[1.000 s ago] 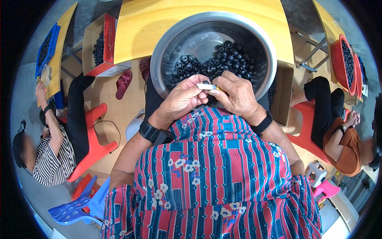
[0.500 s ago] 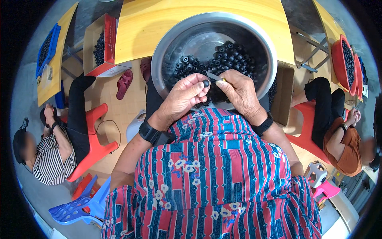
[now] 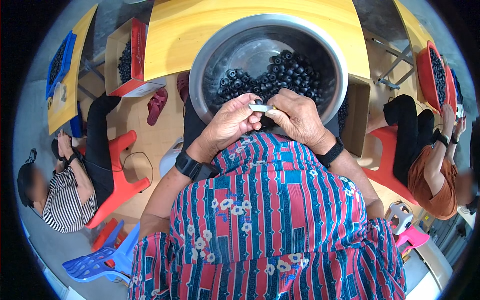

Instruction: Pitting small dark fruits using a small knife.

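A wide metal basin (image 3: pixel 344 75) sits before me, with a heap of small round black rubber-like parts (image 3: pixel 292 72) in it. Over its near side, my left hand (image 3: pixel 231 119) pinches one black part (image 3: pixel 258 100) between thumb and fingers. My right hand (image 3: pixel 301 116) is closed round a small knife, its handle mostly hidden in the fingers. The knife's short blade (image 3: pixel 260 107) lies across the black part at the left fingertips and covers much of it.
A yellow table (image 3: pixel 170 40) reaches behind the basin. On the left stands a carton (image 3: pixel 114 60) of black parts, with a pink slipper (image 3: pixel 157 106) nearby. Co-workers sit at both sides on red stools (image 3: pixel 116 175), near a blue tray (image 3: pixel 52 82) and a red basin (image 3: pixel 425 75).
My right hand has brought the knife blade down and left onto the black part. The co-worker on the right has reached toward the red basin.
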Demonstrator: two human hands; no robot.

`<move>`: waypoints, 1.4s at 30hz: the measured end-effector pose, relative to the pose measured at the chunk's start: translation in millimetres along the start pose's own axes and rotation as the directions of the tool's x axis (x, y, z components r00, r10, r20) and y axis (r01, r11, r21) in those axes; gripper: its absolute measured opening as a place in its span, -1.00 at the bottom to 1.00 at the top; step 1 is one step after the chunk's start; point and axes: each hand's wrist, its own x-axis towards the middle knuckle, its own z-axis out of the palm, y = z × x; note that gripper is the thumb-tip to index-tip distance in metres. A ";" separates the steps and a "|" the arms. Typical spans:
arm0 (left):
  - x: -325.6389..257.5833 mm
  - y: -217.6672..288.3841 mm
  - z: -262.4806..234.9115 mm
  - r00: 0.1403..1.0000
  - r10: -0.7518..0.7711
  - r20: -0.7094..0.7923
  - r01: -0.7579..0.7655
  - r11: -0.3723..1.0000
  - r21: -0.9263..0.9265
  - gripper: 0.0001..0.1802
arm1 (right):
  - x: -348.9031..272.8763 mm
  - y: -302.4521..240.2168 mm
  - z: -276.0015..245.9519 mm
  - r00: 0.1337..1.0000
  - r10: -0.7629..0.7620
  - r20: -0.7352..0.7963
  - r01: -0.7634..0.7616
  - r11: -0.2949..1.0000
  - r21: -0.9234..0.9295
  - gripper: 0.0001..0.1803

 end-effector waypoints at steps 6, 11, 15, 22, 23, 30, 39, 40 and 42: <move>1.2 1.6 5.2 1.000 -0.007 0.022 0.007 1.000 0.023 -0.75 | -0.5 -0.5 -1.3 1.000 0.002 0.000 -0.002 1.000 -0.029 -0.71; 2.6 1.3 3.6 0.999 0.017 0.041 -0.019 0.998 0.059 -0.76 | -0.8 0.5 -0.5 1.000 0.006 0.002 -0.006 0.999 -0.032 -0.71; 2.1 0.5 6.1 0.999 0.028 0.042 -0.031 0.997 0.073 -0.76 | -1.7 2.3 -0.7 0.999 0.023 -0.024 -0.024 0.999 -0.023 -0.72; 2.3 1.4 6.4 0.998 0.049 0.037 -0.051 0.996 0.077 -0.75 | -1.0 -1.9 -2.5 1.000 0.014 0.000 -0.014 1.000 -0.027 -0.73; 2.4 1.1 6.3 0.998 0.050 0.038 -0.053 0.995 0.082 -0.75 | -1.5 -1.6 -2.1 1.000 0.015 -0.001 -0.015 0.999 -0.031 -0.73; 2.5 0.1 8.9 0.997 0.063 0.039 -0.066 0.993 0.094 -0.75 | -2.4 -0.7 -2.1 1.000 0.019 -0.017 -0.019 0.999 -0.041 -0.71; 0.2 1.3 17.2 0.998 0.063 0.024 -0.066 0.988 0.142 -0.78 | -1.0 5.5 0.6 0.984 0.136 -0.116 -0.138 0.990 -0.008 -0.74; 0.0 1.9 19.2 0.998 0.056 0.024 -0.059 0.987 0.151 -0.79 | -1.4 9.6 -1.0 0.979 0.161 -0.127 -0.164 0.986 -0.016 -0.76; 1.9 2.5 19.3 0.998 0.061 0.016 -0.062 0.983 0.174 -0.80 | -1.6 6.0 -3.3 0.975 0.170 -0.146 -0.170 0.985 0.008 -0.77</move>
